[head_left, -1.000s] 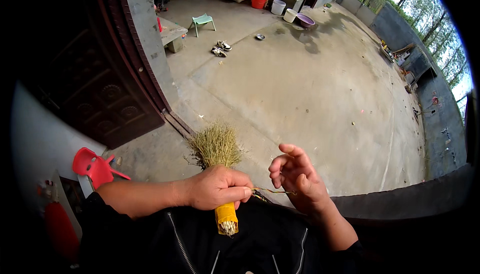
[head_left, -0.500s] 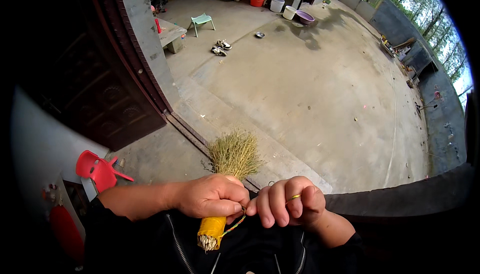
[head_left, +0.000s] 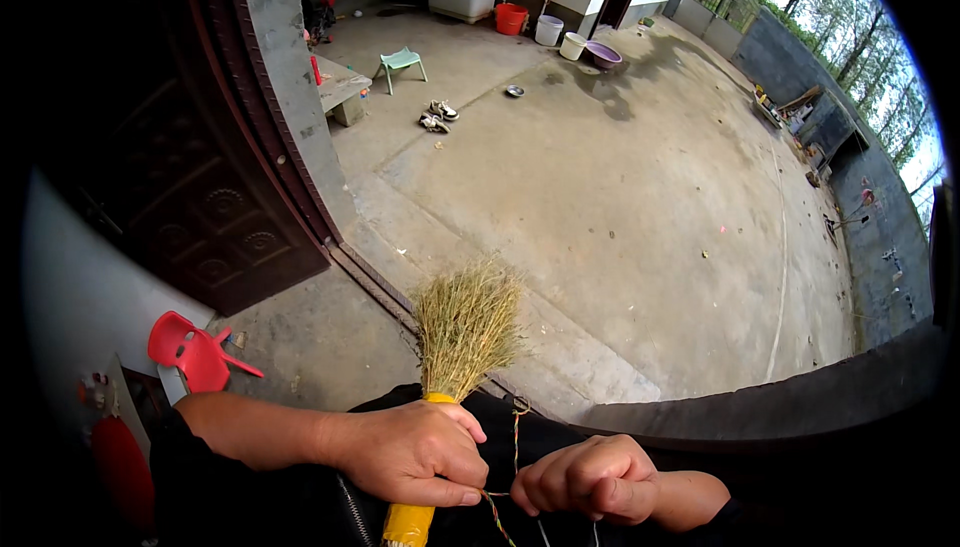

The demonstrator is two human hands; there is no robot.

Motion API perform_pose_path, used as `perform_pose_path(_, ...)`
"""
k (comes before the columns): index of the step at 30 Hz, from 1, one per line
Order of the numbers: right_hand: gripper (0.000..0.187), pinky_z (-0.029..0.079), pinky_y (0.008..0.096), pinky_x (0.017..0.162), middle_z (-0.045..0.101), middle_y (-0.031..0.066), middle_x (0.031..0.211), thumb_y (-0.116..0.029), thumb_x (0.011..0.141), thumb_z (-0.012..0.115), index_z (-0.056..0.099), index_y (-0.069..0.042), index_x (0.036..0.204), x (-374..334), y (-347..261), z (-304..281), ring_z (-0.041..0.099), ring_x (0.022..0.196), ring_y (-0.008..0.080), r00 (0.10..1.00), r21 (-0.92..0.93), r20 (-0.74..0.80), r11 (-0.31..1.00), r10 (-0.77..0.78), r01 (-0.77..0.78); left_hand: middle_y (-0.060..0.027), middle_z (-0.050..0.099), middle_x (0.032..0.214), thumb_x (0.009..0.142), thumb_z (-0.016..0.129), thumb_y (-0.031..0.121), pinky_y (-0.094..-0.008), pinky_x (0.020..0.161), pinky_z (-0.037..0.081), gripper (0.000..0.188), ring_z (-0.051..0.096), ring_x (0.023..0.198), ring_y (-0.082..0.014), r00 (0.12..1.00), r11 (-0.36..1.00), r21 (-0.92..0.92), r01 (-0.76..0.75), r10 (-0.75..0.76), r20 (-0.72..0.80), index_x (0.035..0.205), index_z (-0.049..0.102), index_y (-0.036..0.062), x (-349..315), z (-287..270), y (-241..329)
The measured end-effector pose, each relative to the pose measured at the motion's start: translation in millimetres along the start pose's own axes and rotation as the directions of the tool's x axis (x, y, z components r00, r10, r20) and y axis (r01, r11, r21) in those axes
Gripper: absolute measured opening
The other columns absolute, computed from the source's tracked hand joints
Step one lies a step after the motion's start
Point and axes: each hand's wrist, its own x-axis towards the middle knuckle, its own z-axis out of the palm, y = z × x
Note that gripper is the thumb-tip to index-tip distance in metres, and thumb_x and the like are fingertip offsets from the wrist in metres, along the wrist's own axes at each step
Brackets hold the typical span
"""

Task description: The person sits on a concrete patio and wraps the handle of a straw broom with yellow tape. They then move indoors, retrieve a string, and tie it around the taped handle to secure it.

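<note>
My left hand (head_left: 415, 452) is wrapped round the handle of a small straw hand broom (head_left: 466, 327). Yellow tape (head_left: 408, 524) covers the handle and shows above and below my fist, while the dry bristles fan out away from me. To its right, my right hand (head_left: 590, 477) is closed on a thin, multicoloured twisted cord (head_left: 516, 439). A short length of cord stretches between both hands at the handle's side. One looped end reaches up past my right knuckles, and another strand hangs below my left thumb. Where the cord meets the handle is hidden by my left fingers.
A red child's chair (head_left: 197, 352) stands at left by a dark door (head_left: 225, 217). Beyond the door track (head_left: 375, 292) lies a concrete yard with shoes (head_left: 438, 115), a green stool (head_left: 402, 62), a red bucket (head_left: 511, 18) and a purple basin (head_left: 603, 54).
Both hands have moved down and nearer to me. More of the bristles and the tape above my left fist now shows. My right fingers have curled tighter, and the looped cord end now stands out.
</note>
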Motion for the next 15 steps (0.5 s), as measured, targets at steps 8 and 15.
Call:
perform_pose_path(8, 0.044, 0.039, 0.0354, 0.062, 0.038, 0.0016, 0.058, -0.041, 0.096, 0.035, 0.044, -0.01, 0.067, 9.9, -14.8, -8.4, 0.036, 0.054, 0.0147, 0.944, 0.062, -0.321, 0.992, -0.08, 0.106, -0.0083, 0.059, 0.076, 0.09, 0.045, 0.045, -0.0341, 0.075, 0.043, 0.042, 0.058, 0.074, -0.0255, 0.989, 0.983, -0.117, 0.14, -0.144, -0.022, 0.09, 0.057, 0.0051, 8.4, -14.2, -11.6)
perform_pose_path(15, 0.043, 0.031, 0.0286, 0.054, 0.031, -0.0029, 0.058, -0.039, 0.099, 0.028, 0.043, -0.012, 0.069, 27.1, -19.4, -47.8, 0.03, 0.052, 0.0111, 0.795, 0.134, -0.561, 0.922, -0.23, 0.362, -0.0182, 0.054, 0.114, 0.066, 0.074, 0.038, -0.0379, 0.093, 0.039, 0.08, 0.051, 0.111, -0.0302, 0.978, 0.968, 0.145, 0.206, -0.205, -0.024, 0.128, 0.038, 0.0028, 8.7, -35.9, -44.9)
